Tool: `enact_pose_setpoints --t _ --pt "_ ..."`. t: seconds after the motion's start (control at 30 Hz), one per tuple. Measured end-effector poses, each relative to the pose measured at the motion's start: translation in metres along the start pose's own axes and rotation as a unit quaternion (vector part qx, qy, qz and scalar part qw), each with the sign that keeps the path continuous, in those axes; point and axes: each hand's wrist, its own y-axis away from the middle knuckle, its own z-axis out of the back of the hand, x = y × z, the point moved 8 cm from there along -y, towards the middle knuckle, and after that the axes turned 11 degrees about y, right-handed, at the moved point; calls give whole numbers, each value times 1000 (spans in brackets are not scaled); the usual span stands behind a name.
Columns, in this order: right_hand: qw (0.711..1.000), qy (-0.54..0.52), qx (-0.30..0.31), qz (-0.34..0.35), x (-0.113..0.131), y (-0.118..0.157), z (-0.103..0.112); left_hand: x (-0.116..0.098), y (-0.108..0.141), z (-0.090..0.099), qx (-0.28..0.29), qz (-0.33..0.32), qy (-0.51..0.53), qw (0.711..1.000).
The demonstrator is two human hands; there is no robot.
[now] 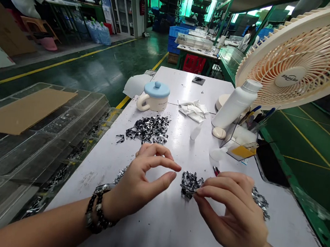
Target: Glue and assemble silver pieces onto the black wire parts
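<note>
Small dark metal parts lie in a large pile at the far left of the white table. A smaller dark pile sits between my hands. My left hand hovers left of that small pile, thumb and index finger apart, holding nothing. My right hand is at the small pile's right edge, thumb and index finger pinched together; what they hold, if anything, is too small to name. More silvery parts show beyond my right hand, and others are partly hidden behind my left wrist.
A mug with a blue lid, crumpled tissue and a small bottle stand farther back. At right are a white bottle, a pen holder, a phone and a fan. Clear trays lie left.
</note>
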Motion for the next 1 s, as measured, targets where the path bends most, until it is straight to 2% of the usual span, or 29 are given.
enact_pose_setpoints --t 0.1,0.3,0.53,0.8,0.87,0.93,1.0 --pt "1000 0 1 5 0 0 0 9 -2 0 14 50 56 997" --pt "1000 5 -14 13 1 0 3 20 -4 -3 17 108 107 988" --pt "996 44 -55 50 9 2 11 20 -4 -4 19 118 101 988" --pt "994 70 -56 56 6 11 8 12 -5 -3 36 81 51 995" --pt "993 85 -58 64 7 12 8 7 -2 -4 40 51 14 998" --pt "987 123 -63 86 9 13 7 0 2 -8 45 -12 -39 998" --pt "980 176 -51 75 3 11 1 0 3 -4 -10 -46 -94 994"
